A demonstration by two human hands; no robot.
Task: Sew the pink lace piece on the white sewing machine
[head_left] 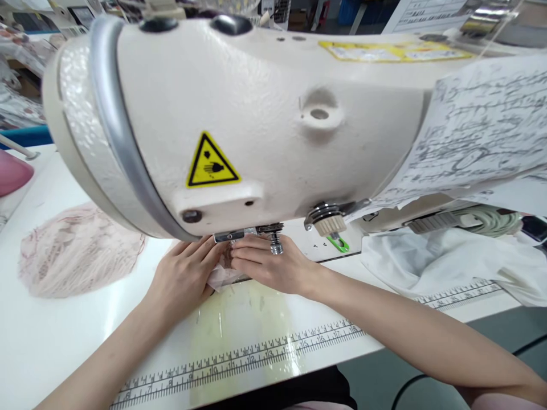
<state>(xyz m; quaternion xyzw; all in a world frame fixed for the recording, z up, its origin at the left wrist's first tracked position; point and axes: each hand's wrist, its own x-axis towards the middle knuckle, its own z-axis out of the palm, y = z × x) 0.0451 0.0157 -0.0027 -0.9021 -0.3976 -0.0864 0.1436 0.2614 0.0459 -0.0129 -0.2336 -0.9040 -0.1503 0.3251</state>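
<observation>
left grip [183,270] and right grip [276,265] (closure unclear) touch sheer fabric [222,279] on a ruled tabletop [299,319].

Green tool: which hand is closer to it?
Right. The right hand is left of the green tool; the left hand is farther left, past the right hand.

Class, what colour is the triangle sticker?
The triangle sticker is yellow and black; head view.
</observation>
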